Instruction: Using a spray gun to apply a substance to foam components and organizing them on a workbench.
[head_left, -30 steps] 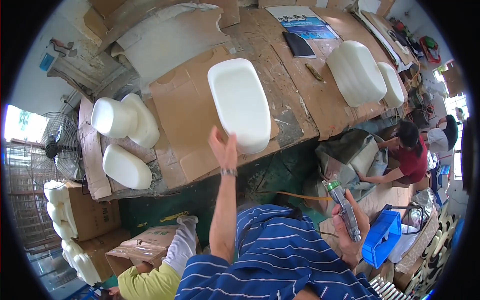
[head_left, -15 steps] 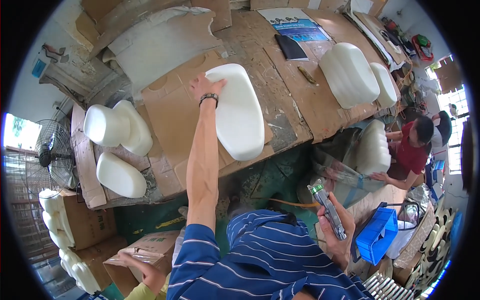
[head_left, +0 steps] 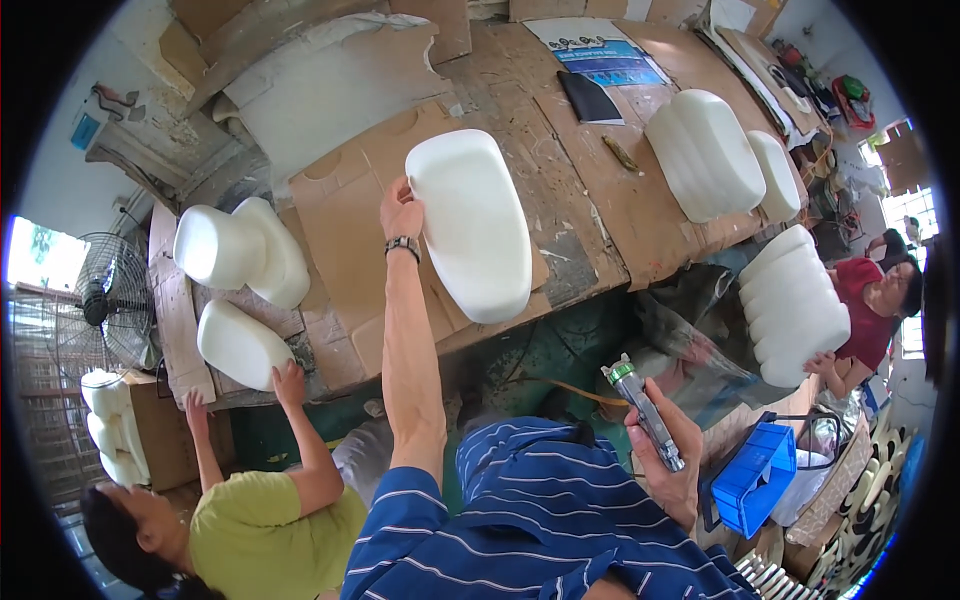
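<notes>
A long white seat-shaped piece (head_left: 472, 225), smooth and rounded, lies on brown cardboard on the workbench. My left hand (head_left: 403, 213) is at its left edge, fingers curled in and closed against the rim; the fingertips are partly hidden. In my right hand (head_left: 668, 450), held low over the floor beside the bench, is a slim grey handheld tool (head_left: 652, 424) with a green collar, its tip pointing up and left. To the left, a person in a yellow-green shirt has a hand (head_left: 288, 383) at the near end of a smaller white piece (head_left: 240, 345).
Nested white pieces (head_left: 240, 252) stand at the bench's left, another stack (head_left: 705, 155) at its right. A black folder (head_left: 588, 97) lies behind. On the right, a person in red (head_left: 868, 310) holds a ribbed white stack (head_left: 795, 305) near a blue crate (head_left: 755, 475). A fan (head_left: 97, 300) stands left.
My left hand has slid down the piece's left edge, its fingers drawing in. The person in yellow-green has reached up to the smaller piece. The person in red has moved the ribbed stack rightward.
</notes>
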### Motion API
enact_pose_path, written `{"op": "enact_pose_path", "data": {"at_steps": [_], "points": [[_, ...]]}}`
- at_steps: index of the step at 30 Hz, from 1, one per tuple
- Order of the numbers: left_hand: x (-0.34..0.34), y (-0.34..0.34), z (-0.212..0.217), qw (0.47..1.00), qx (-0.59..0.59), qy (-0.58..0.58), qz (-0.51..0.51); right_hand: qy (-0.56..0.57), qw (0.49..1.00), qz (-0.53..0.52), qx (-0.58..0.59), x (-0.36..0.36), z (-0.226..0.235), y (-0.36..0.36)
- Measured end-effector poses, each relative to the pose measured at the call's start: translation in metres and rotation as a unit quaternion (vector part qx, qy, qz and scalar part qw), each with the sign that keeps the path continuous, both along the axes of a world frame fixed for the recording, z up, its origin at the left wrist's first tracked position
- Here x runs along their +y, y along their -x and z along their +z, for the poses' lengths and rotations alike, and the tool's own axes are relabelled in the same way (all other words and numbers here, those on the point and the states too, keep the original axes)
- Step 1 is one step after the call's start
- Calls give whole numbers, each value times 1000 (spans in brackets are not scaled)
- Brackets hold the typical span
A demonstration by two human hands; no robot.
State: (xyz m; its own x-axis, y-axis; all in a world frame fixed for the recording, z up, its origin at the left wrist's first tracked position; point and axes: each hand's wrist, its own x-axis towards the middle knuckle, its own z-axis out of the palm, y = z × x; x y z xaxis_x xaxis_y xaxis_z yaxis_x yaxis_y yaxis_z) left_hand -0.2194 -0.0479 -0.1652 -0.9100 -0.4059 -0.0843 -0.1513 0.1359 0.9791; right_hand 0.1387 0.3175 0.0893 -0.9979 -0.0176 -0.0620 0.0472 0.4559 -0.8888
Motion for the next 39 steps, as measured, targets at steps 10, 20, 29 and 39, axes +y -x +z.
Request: {"op": "enact_pose_path", "data": {"at_steps": [10,20,29,39], "points": [[65,37,76,949,-96,296,52,-2,999,28,15,4,-5,6],[18,-57,-19,974,99,121,161,3,1000,16,3,7,10,-2],[114,-264,-1,903,-121,-406,76,-35,989,137,35,7,27,9],[129,-253,-26,882,-59,-461,78,-107,989,61,85,13,42,-1]]}}
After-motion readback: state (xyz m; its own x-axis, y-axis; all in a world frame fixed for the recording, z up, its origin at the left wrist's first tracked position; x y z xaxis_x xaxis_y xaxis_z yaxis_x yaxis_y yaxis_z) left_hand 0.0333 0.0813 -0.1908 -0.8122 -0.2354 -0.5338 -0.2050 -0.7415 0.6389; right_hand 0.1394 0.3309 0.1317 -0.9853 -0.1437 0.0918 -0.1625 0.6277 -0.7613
